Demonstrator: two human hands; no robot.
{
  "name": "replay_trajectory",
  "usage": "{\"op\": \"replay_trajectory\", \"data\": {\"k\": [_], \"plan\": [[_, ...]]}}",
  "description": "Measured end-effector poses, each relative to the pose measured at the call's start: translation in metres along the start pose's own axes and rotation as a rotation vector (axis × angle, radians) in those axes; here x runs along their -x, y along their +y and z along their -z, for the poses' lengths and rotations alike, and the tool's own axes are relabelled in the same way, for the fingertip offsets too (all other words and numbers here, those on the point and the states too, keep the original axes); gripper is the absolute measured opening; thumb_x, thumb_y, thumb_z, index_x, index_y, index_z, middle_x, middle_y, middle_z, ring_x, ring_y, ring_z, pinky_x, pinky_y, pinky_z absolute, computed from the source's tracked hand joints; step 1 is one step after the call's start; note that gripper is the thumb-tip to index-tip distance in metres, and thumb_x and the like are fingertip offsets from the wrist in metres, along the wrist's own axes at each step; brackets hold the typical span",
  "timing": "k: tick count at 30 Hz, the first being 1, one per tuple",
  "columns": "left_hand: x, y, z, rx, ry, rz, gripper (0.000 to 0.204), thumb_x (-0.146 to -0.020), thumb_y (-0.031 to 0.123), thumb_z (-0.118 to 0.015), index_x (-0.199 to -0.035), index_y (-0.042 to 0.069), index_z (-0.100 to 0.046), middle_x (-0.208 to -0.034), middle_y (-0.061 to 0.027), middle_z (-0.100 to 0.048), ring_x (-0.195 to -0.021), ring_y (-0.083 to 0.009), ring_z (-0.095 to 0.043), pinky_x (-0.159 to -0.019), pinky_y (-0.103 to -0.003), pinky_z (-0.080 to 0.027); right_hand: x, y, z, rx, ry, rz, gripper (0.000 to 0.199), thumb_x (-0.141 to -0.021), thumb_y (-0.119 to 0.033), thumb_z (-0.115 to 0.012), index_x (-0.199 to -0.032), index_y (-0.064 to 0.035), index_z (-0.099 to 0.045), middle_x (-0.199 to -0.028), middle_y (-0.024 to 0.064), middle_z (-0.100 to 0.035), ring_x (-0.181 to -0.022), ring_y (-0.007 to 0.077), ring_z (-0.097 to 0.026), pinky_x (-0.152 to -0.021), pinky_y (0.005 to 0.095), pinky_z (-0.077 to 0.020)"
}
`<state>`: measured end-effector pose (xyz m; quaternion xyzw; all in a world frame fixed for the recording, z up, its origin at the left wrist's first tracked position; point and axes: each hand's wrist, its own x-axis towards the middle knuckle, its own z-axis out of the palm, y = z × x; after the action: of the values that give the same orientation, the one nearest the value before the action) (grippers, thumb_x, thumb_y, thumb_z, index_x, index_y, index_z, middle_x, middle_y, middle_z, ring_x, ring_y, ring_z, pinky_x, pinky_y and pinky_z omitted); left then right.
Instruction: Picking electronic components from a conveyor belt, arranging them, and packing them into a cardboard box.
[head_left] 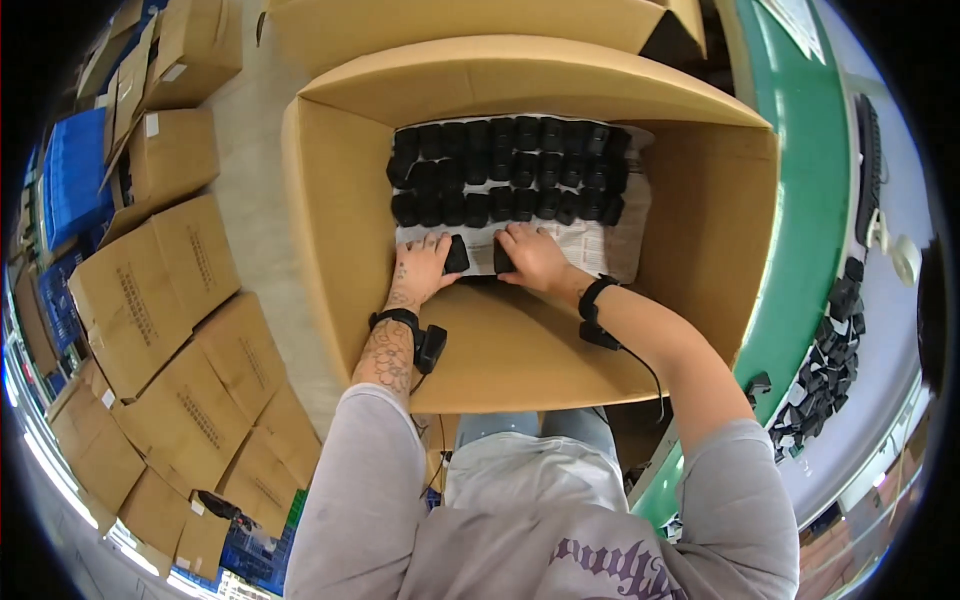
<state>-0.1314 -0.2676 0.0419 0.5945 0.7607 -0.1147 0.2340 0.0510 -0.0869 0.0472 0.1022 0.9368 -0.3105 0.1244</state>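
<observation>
Both my hands reach down into a large open cardboard box (pixel 710 220). My left hand (pixel 422 265) is closed on a small black block (pixel 457 255) near the box's front wall. Just to its right, my right hand (pixel 537 257) grips another black block (pixel 502 258) between thumb and fingers. Both blocks are down at the level of a whitish paper sheet (pixel 585 245). Beyond my hands, several black blocks (pixel 475 165) stand close together in rows on the paper. Their exact kind is too small to make out.
Another cardboard box (pixel 470 25) stands behind this one. Closed cartons (pixel 160 290) are stacked at the left, beside blue crates (pixel 75 165). Along the right runs a green surface (pixel 790 180), with a heap of black pieces (pixel 825 360) on a pale bench beyond it.
</observation>
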Motion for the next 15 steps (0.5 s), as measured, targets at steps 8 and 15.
{"op": "replay_trajectory", "data": {"k": [8,15], "plan": [[-0.018,-0.016,-0.034,-0.129,0.106,-0.038,0.077,-0.073,0.055,-0.076,-0.133,0.014,-0.05,-0.113,-0.0064,-0.055,-0.107,-0.025,-0.055,-0.085,-0.049,-0.044,-0.046,-0.01,-0.064,0.027,0.145,0.097,0.075,-0.072,-0.033,-0.081,-0.135,-0.0095,-0.049,-0.128,0.0119,-0.053,-0.114,0.0307,-0.053,-0.09,0.0453,-0.0431],[-0.022,-0.02,-0.054,-0.097,0.159,-0.023,0.077,-0.079,0.06,-0.069,-0.139,0.015,-0.05,-0.115,-0.0088,-0.05,-0.107,-0.0263,-0.048,-0.09,-0.046,-0.04,-0.044,0.001,-0.078,0.044,0.13,0.113,0.071,-0.075,-0.033,-0.077,-0.136,-0.0112,-0.05,-0.13,0.0101,-0.052,-0.116,0.0285,-0.051,-0.093,0.0426,-0.0401]]}}
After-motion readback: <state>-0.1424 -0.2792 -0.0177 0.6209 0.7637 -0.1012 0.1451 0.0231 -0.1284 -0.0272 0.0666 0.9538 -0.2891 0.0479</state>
